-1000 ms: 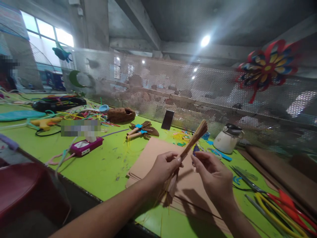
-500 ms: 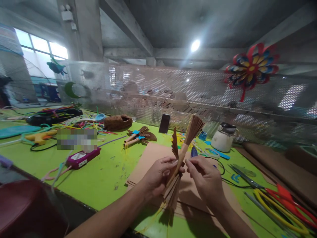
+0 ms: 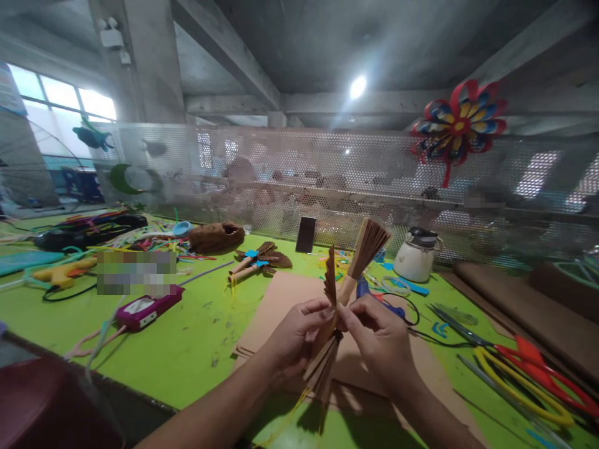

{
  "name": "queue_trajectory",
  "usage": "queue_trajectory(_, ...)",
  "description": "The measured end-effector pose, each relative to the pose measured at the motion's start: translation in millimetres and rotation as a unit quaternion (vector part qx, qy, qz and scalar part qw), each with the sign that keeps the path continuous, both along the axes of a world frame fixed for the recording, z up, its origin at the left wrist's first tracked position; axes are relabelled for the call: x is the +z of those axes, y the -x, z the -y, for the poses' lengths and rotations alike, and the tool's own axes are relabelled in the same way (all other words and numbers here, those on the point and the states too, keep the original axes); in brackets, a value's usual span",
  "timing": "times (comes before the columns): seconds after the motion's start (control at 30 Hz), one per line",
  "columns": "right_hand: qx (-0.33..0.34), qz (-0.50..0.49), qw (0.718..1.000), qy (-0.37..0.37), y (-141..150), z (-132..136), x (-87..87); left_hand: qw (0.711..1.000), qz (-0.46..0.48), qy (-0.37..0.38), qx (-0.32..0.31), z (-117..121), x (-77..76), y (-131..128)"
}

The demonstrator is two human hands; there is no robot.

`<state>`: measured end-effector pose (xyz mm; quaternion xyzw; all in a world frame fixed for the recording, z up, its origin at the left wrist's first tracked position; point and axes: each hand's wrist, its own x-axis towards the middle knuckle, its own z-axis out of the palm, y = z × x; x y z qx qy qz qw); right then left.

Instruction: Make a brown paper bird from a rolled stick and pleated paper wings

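Note:
A brown pleated-paper craft piece (image 3: pixel 346 290) is held upright and slightly tilted above the brown paper sheets (image 3: pixel 276 299). It has a rolled paper tube, a fan of folds at the top, a smaller pleated wing at the left and more folds below, where yellow strings hang. My left hand (image 3: pixel 297 333) grips its middle from the left, fingers partly behind it. Thumb and fingers of my right hand (image 3: pixel 384 337) pinch the tube's right side at the same height. Whether a small part sits between those right fingertips is hidden.
Two similar paper pieces (image 3: pixel 257 260) with blue bits lie left of the sheets. Behind stand a phone (image 3: pixel 306 234) and a white jug (image 3: pixel 414 259). A blue corded tool (image 3: pixel 395 310) and red-handled scissors (image 3: pixel 528 362) lie right. A purple power strip (image 3: pixel 150 307) lies left.
My right hand has moved left, its fingertips now against the paper tube where there was a small gap. The whole view has shifted slightly; my left hand keeps its hold.

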<state>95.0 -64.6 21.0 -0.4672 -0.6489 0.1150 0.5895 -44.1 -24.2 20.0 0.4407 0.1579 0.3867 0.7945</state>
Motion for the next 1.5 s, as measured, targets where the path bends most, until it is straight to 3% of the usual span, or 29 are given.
queue_trajectory(0.33,0.017,-0.009,1.0,0.006,-1.0,2.2,2.8,0.999,-0.033,-0.027,0.007,0.0,0.5,1.3)
queue_trajectory(0.6,-0.006,-0.033,0.999,-0.033,-0.8,3.9,8.7,0.999,-0.039,-0.023,0.014,-2.4,-0.4,0.9)
queue_trajectory(0.97,0.049,-0.045,0.998,0.001,-4.8,1.2,15.3,0.989,-0.116,-0.076,0.042,-2.0,-2.6,-3.2)
queue_trajectory(1.5,-0.036,-0.012,0.999,-0.03,-2.0,-2.5,9.6,0.98,-0.157,-0.094,0.074,-4.6,-7.8,-7.2)
